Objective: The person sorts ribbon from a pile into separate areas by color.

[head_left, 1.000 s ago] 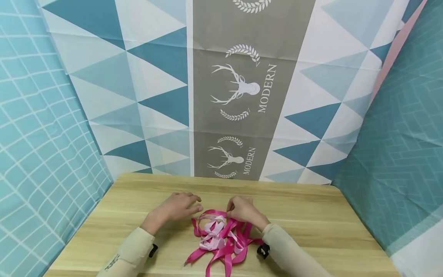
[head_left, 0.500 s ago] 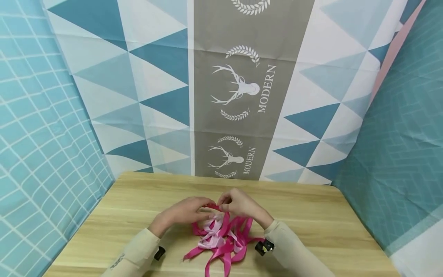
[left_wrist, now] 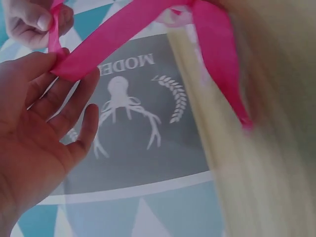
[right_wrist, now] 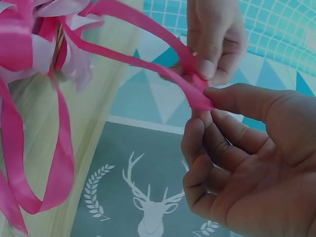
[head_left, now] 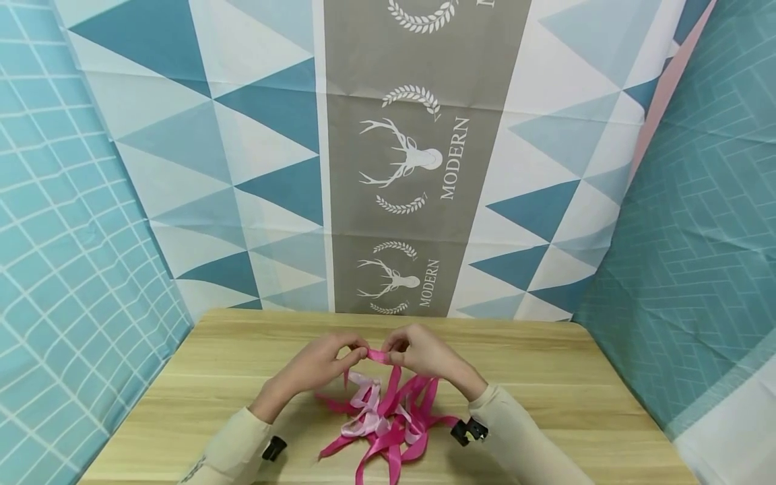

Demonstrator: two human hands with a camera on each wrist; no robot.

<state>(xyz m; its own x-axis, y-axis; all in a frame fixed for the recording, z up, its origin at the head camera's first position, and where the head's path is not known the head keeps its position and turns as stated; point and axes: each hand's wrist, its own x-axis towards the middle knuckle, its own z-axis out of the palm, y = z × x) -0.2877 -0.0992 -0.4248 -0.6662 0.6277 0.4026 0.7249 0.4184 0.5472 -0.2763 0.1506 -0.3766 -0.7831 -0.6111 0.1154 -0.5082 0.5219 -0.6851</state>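
A tangled heap of hot pink ribbon (head_left: 388, 438) and pale pink ribbon (head_left: 366, 421) lies on the wooden table. Above its far side, my left hand (head_left: 324, 364) pinches a strand of the hot pink ribbon between thumb and fingertips. Just to the right, my right hand (head_left: 424, 353) pinches the same strand, and a short stretch of it spans the gap between both hands. In the right wrist view, two lengths of pink ribbon (right_wrist: 143, 24) run from the heap up to the fingers. The left wrist view shows ribbon (left_wrist: 113, 39) folded over the left fingertips.
The wooden table (head_left: 521, 377) reaches back to a patterned cloth (head_left: 400, 202) with deer heads and triangles. Blue tiled cloth (head_left: 67, 269) hangs on the left, and teal cloth (head_left: 709, 256) on the right. Black wrist devices (head_left: 469, 431) sit close to the heap.
My left hand has moved in from the left and taken hold of the hot pink strand beside my right hand. The right hand has shifted slightly left, raising part of the ribbon.
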